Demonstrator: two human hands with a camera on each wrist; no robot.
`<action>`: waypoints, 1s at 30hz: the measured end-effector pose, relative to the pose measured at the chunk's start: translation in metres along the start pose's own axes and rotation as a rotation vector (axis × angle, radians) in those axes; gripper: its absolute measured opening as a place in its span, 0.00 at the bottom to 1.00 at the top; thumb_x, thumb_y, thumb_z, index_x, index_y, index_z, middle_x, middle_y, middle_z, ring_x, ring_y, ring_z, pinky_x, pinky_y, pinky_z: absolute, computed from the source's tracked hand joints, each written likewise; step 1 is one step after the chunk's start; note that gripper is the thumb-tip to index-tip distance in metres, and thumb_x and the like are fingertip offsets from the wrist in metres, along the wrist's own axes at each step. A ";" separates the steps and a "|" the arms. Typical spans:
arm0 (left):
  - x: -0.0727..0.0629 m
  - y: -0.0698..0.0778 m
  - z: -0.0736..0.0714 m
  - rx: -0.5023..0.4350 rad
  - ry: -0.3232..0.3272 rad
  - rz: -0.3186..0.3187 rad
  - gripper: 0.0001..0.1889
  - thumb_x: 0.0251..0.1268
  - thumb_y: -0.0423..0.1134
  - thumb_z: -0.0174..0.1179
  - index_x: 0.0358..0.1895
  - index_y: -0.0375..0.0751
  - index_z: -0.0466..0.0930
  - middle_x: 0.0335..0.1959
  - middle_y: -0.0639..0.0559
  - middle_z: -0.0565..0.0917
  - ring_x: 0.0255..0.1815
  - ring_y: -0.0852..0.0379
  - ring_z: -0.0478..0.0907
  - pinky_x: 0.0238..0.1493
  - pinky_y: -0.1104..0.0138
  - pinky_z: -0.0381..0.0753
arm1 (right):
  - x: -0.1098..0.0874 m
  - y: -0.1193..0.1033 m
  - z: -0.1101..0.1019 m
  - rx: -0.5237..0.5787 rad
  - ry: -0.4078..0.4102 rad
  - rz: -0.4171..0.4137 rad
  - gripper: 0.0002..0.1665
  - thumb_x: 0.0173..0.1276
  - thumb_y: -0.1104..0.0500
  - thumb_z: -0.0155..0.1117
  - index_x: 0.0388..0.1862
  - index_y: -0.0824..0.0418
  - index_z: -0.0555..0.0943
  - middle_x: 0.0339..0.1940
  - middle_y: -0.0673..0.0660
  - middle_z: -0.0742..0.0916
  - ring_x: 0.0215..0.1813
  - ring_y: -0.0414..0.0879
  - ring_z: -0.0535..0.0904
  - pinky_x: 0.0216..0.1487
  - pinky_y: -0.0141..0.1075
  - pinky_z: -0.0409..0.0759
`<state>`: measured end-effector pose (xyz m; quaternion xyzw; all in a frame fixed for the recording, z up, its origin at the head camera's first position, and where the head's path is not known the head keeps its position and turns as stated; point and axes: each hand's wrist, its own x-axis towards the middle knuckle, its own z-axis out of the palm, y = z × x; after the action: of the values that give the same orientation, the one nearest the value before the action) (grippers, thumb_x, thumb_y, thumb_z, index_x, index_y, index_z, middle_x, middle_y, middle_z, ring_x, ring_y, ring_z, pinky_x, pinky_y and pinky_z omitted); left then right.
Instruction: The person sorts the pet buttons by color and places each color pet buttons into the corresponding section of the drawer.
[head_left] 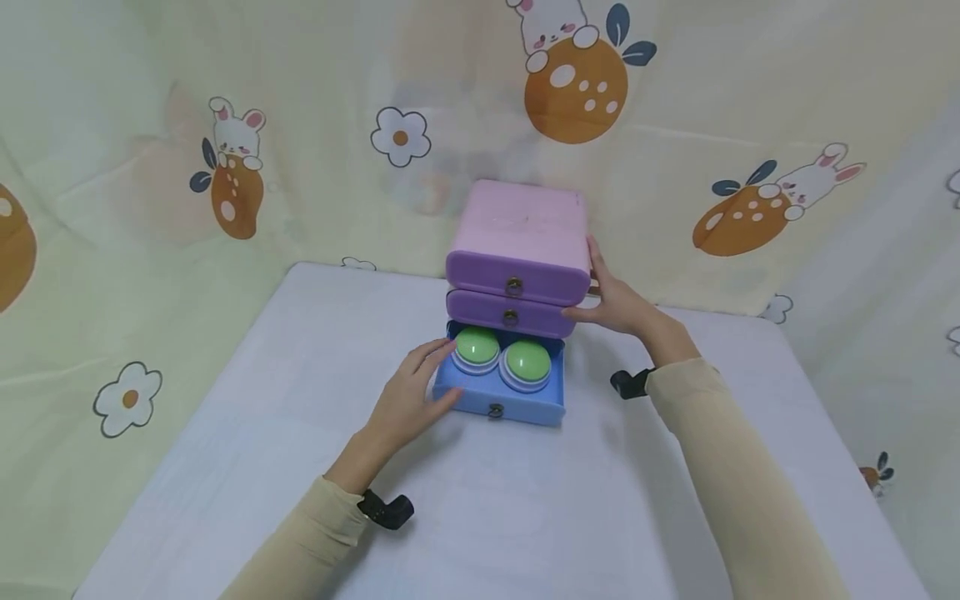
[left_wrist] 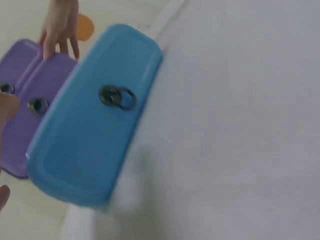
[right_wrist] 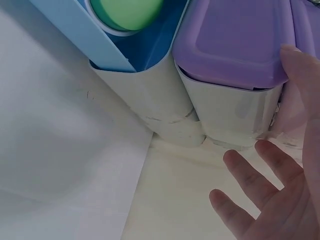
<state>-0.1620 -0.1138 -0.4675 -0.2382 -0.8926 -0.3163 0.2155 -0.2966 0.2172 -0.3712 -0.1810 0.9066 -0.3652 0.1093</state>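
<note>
A small stack of drawers with a pink top [head_left: 525, 217] stands at the back of the table. It has an upper purple drawer [head_left: 480, 273], a lower purple drawer [head_left: 472, 308] and, at the bottom, a blue drawer [head_left: 525, 408] pulled out. Inside the blue drawer sit two round green-domed buttons [head_left: 528, 361] on white bases. My left hand [head_left: 401, 404] is at the blue drawer's left side, fingers relaxed and spread, fingertips near its rim. Against the stack's right side is my right hand [head_left: 618, 304], thumb at the lower purple drawer's edge, fingers extended and spread.
A white-covered table [head_left: 300, 350] bears the stack. Behind it hangs a pale cloth [head_left: 315, 175] printed with rabbits and flowers, close to the stack's back. Each drawer front carries a small ring pull [left_wrist: 117, 96]. Black bands with a camera [head_left: 386, 510] sit at both wrists.
</note>
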 end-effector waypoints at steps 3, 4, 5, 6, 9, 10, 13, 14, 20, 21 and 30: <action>-0.010 -0.010 0.006 -0.009 -0.047 -0.092 0.46 0.52 0.50 0.69 0.73 0.42 0.54 0.70 0.44 0.64 0.71 0.48 0.62 0.70 0.57 0.64 | -0.001 0.001 -0.003 0.005 0.007 -0.003 0.73 0.56 0.48 0.72 0.69 0.30 0.18 0.79 0.60 0.49 0.74 0.64 0.57 0.67 0.63 0.61; -0.012 -0.013 0.009 -0.013 -0.067 -0.122 0.49 0.52 0.51 0.69 0.74 0.42 0.52 0.71 0.43 0.63 0.72 0.48 0.61 0.71 0.57 0.62 | -0.002 0.001 -0.004 0.007 0.010 -0.002 0.73 0.56 0.48 0.72 0.69 0.29 0.18 0.79 0.60 0.49 0.74 0.64 0.57 0.67 0.62 0.61; -0.014 -0.015 0.011 -0.015 -0.089 -0.150 0.50 0.52 0.51 0.69 0.75 0.41 0.49 0.72 0.42 0.61 0.72 0.48 0.60 0.72 0.57 0.61 | -0.003 0.001 -0.004 0.008 0.010 -0.006 0.73 0.57 0.49 0.72 0.69 0.29 0.18 0.79 0.60 0.49 0.74 0.64 0.56 0.67 0.62 0.61; -0.016 -0.018 0.014 -0.017 -0.110 -0.175 0.51 0.52 0.52 0.69 0.75 0.41 0.47 0.73 0.42 0.59 0.73 0.48 0.58 0.72 0.57 0.60 | -0.003 0.000 -0.005 0.010 0.011 -0.005 0.73 0.57 0.49 0.72 0.69 0.29 0.18 0.79 0.60 0.49 0.74 0.64 0.57 0.67 0.62 0.62; -0.019 -0.023 0.021 -0.022 -0.150 -0.228 0.52 0.53 0.53 0.69 0.76 0.41 0.45 0.74 0.42 0.57 0.74 0.47 0.57 0.72 0.57 0.59 | -0.005 -0.002 -0.005 0.013 0.009 -0.002 0.73 0.57 0.49 0.72 0.69 0.29 0.18 0.79 0.61 0.49 0.73 0.64 0.57 0.67 0.62 0.62; -0.020 -0.025 0.022 -0.021 -0.156 -0.240 0.53 0.53 0.53 0.69 0.76 0.41 0.45 0.74 0.42 0.57 0.74 0.46 0.57 0.72 0.56 0.59 | -0.005 -0.003 -0.005 0.013 0.005 -0.004 0.73 0.57 0.49 0.71 0.69 0.30 0.18 0.79 0.61 0.49 0.73 0.65 0.57 0.67 0.62 0.62; -0.021 -0.030 0.027 -0.016 -0.168 -0.274 0.54 0.52 0.55 0.68 0.75 0.40 0.45 0.74 0.42 0.56 0.74 0.46 0.57 0.72 0.56 0.59 | -0.005 -0.004 -0.004 0.019 -0.004 -0.001 0.73 0.58 0.49 0.71 0.69 0.30 0.18 0.79 0.61 0.49 0.73 0.65 0.57 0.67 0.62 0.61; -0.020 -0.031 0.029 -0.016 -0.170 -0.283 0.54 0.52 0.56 0.68 0.75 0.40 0.45 0.74 0.42 0.56 0.74 0.46 0.57 0.72 0.56 0.59 | -0.005 -0.005 -0.003 0.023 -0.006 -0.006 0.72 0.58 0.49 0.71 0.69 0.31 0.18 0.79 0.61 0.49 0.73 0.65 0.57 0.67 0.63 0.61; -0.019 -0.040 0.036 -0.020 -0.184 -0.289 0.54 0.52 0.57 0.68 0.76 0.42 0.45 0.75 0.44 0.55 0.74 0.47 0.56 0.72 0.57 0.58 | -0.003 -0.002 -0.001 0.034 0.005 -0.010 0.73 0.57 0.49 0.72 0.70 0.30 0.19 0.79 0.59 0.48 0.74 0.63 0.57 0.66 0.62 0.62; -0.019 -0.042 0.037 -0.023 -0.183 -0.281 0.54 0.51 0.57 0.68 0.76 0.43 0.45 0.75 0.44 0.55 0.74 0.47 0.56 0.72 0.57 0.58 | -0.002 -0.001 0.000 0.033 0.007 -0.005 0.73 0.57 0.48 0.72 0.69 0.29 0.19 0.79 0.58 0.48 0.74 0.63 0.57 0.66 0.62 0.63; -0.012 -0.050 0.038 -0.077 -0.211 -0.268 0.57 0.47 0.54 0.72 0.76 0.43 0.44 0.75 0.44 0.54 0.74 0.46 0.56 0.72 0.55 0.57 | -0.002 0.000 0.001 0.029 0.016 0.008 0.73 0.55 0.47 0.73 0.69 0.28 0.19 0.79 0.51 0.40 0.73 0.64 0.58 0.66 0.64 0.60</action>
<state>-0.1895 -0.1262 -0.5236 -0.1568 -0.9212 -0.3496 0.0674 -0.2941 0.2171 -0.3716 -0.1727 0.9028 -0.3792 0.1063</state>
